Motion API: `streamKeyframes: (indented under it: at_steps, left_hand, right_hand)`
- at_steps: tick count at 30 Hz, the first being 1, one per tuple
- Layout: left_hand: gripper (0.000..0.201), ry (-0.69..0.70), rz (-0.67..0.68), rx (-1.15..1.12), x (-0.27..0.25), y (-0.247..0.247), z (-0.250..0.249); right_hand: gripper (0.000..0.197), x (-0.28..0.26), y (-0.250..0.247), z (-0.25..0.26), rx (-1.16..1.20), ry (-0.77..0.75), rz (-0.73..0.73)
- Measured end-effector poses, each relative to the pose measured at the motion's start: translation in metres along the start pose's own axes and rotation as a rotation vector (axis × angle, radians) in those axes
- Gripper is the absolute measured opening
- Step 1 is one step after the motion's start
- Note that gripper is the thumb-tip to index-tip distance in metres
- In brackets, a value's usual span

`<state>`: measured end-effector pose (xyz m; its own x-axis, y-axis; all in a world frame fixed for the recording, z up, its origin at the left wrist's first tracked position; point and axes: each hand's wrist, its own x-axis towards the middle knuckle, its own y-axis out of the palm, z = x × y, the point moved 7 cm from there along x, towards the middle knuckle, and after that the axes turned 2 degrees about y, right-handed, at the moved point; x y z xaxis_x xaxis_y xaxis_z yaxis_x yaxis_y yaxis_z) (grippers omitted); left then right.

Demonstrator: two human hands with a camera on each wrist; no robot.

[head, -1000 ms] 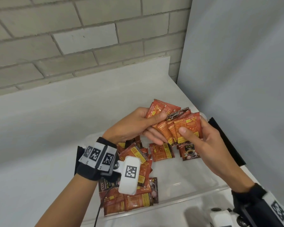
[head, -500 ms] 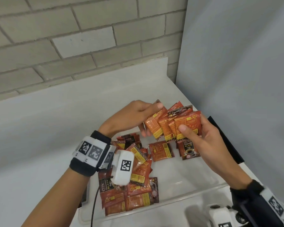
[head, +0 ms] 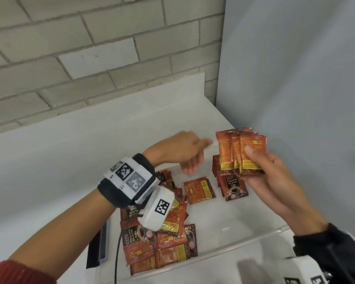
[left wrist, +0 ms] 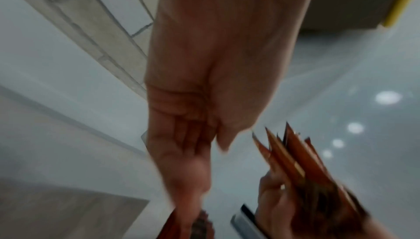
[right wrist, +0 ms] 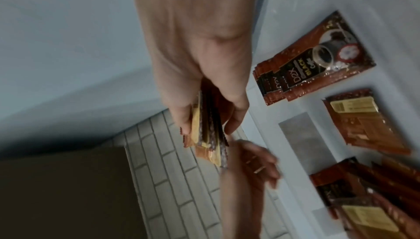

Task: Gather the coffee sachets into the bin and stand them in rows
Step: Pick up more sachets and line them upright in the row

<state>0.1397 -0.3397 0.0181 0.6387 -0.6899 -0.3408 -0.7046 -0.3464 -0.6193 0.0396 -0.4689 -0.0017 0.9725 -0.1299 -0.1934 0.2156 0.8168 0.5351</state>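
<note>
My right hand (head: 254, 160) grips a fanned bunch of orange-red coffee sachets (head: 239, 152) above the far right of the clear bin (head: 244, 242); in the right wrist view the bunch of sachets (right wrist: 209, 135) sits between thumb and fingers. My left hand (head: 191, 152) hovers just left of the bunch, fingers loose, holding nothing; in the left wrist view the left hand (left wrist: 200, 135) shows a bare palm. A small stack of sachets (head: 232, 185) lies under the held bunch. One single sachet (head: 199, 189) lies flat mid-bin. A loose pile of sachets (head: 162, 242) fills the bin's left side.
The bin stands on a white counter (head: 70, 160) against a brick wall (head: 90, 48). A grey panel (head: 295, 78) rises close on the right. A black flat object (head: 94, 251) lies at the bin's left edge. The bin's floor (head: 234, 220) shows bare at the near right.
My left hand has let go of the bunch and drawn back to the left, now holding nothing. My right hand has squared the fanned sachets into a tighter, more upright bunch.
</note>
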Motion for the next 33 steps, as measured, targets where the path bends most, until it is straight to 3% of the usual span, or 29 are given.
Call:
streamKeyframes:
  at_steps: [2, 4, 10, 13, 16, 20, 25, 29, 33]
  left_hand:
    - [0.039, -0.037, 0.189, 0.324, -0.001, 0.022, 0.009]
    - [0.032, -0.062, 0.280, 0.562, -0.002, 0.042, 0.016]
    - [0.030, -0.034, 0.379, 0.823, 0.004, 0.070, 0.008]
    - [0.058, 0.005, 0.403, 0.959, 0.007, 0.079, 0.006]
    - [0.058, 0.021, 0.387, 1.051, 0.007, 0.084, 0.009]
    - [0.029, 0.038, 0.316, 0.933, 0.006, 0.064, 0.010]
    - [0.014, 0.057, 0.372, 0.709, -0.007, 0.031, 0.000]
    - [0.022, 0.128, 0.416, 0.440, -0.021, 0.012, -0.021]
    - [0.019, 0.135, 0.393, 0.151, -0.028, 0.002, -0.028]
  right_hand:
    - [0.034, -0.002, -0.007, 0.001, 0.080, 0.021, -0.040]
    - [0.027, -0.004, -0.010, 0.000, 0.130, 0.035, -0.053]
    - [0.022, -0.008, -0.010, -0.004, 0.173, 0.044, -0.035]
    - [0.024, -0.008, -0.012, -0.004, 0.186, 0.047, -0.029]
    - [0.023, -0.007, -0.014, -0.006, 0.165, 0.057, -0.031]
    - [0.035, -0.004, -0.018, -0.010, 0.135, 0.070, -0.030]
    - [0.054, -0.006, -0.014, -0.016, 0.026, 0.097, 0.074]
    - [0.046, -0.011, -0.005, -0.026, -0.260, 0.133, 0.146]
    - [0.050, -0.013, -0.003, -0.026, -0.267, 0.140, 0.157]
